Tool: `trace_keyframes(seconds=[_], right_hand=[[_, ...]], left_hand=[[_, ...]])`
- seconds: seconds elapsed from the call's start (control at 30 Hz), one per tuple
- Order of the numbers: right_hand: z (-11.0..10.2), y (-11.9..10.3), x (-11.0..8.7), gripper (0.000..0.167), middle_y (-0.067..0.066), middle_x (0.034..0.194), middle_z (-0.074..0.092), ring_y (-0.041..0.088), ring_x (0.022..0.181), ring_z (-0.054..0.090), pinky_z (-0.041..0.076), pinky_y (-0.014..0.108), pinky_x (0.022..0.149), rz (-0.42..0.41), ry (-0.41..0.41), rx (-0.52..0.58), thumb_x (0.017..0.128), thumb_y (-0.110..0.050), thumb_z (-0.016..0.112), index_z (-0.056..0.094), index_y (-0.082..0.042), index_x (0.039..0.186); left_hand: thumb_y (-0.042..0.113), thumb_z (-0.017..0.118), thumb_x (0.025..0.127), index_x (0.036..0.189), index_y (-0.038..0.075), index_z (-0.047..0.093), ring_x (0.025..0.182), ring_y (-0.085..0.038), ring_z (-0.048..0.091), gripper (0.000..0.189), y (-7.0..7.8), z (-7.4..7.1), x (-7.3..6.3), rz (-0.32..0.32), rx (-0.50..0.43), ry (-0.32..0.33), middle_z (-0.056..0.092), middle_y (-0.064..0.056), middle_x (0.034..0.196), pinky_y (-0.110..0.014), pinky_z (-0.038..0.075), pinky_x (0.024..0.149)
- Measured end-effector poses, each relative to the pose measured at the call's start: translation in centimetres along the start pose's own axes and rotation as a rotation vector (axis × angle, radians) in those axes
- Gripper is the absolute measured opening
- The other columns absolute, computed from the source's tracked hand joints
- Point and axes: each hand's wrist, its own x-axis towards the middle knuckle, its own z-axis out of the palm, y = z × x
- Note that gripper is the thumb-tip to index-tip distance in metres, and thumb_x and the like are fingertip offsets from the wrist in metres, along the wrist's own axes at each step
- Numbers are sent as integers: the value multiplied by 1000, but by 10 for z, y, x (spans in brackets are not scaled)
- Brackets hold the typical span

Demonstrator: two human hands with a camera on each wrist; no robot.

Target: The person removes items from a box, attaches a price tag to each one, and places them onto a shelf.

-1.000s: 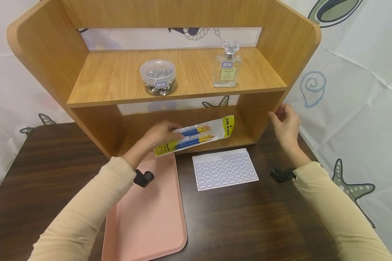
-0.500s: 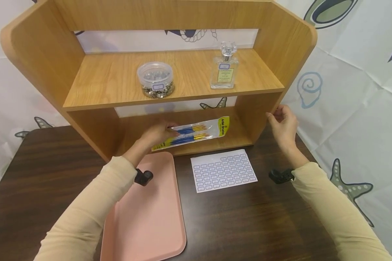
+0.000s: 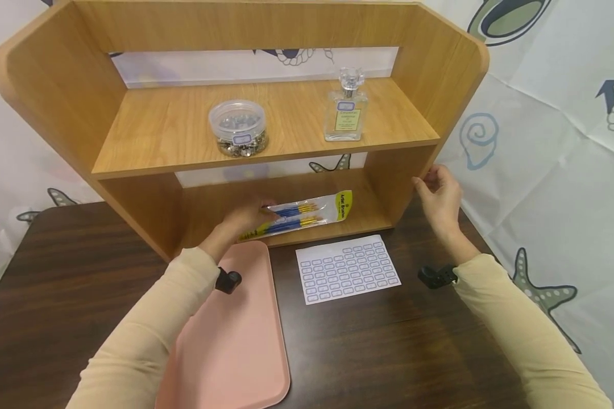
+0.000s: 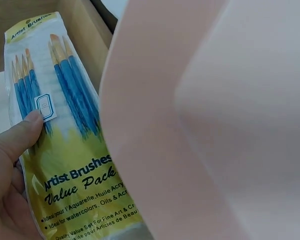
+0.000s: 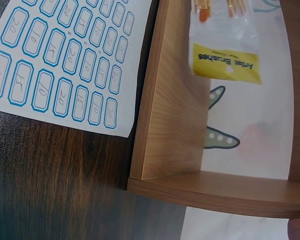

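Note:
My left hand (image 3: pixel 245 218) grips a clear and yellow pack of artist brushes (image 3: pixel 297 219) inside the shelf's lower compartment. In the left wrist view, the thumb lies on the front of the pack (image 4: pixel 72 150), beside a small blue-framed sticker (image 4: pixel 45 107). The pack's blue-handled brushes show through the plastic. My right hand (image 3: pixel 442 199) holds the front edge of the right side panel of the wooden shelf (image 3: pixel 457 74), fingers curled; only a fingertip (image 5: pixel 298 230) shows in the right wrist view.
On the upper board stand a clear round jar (image 3: pixel 237 129) of metal pieces and a perfume bottle (image 3: pixel 345 111), both with stickers. A pink tray (image 3: pixel 235 341) and a label sheet (image 3: pixel 348 270) lie on the dark table (image 3: pixel 389 352) before the shelf.
My left hand has lowered the brush pack toward the lower board and farther into the compartment. The right hand stays at the side panel. The head view has shifted slightly.

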Motion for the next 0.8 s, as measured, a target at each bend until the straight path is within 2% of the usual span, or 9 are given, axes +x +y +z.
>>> trace_keyframes(seconds=[0.1,0.57,0.8], right_hand=[[0,1,0,21,18,91,68,-13,68,50,43,6,66,0,2,-4,85,-5,65,61,6,103],[0,2,-1,20,18,90,68,-13,68,50,42,7,66,2,13,-12,85,-5,66,61,5,102],[0,1,0,20,19,91,68,-12,69,51,43,6,67,-7,5,9,85,-4,66,61,5,102]], left_hand=[[18,62,91,124,1,58,118,-34,53,38,-2,3,2,-16,11,-9,58,-20,126,-47,42,98],[18,65,88,117,0,62,115,-35,53,35,-10,13,11,39,75,19,60,-20,122,-47,42,97],[22,65,87,114,3,63,111,-34,54,33,-16,20,14,2,116,41,61,-18,119,-47,42,93]])
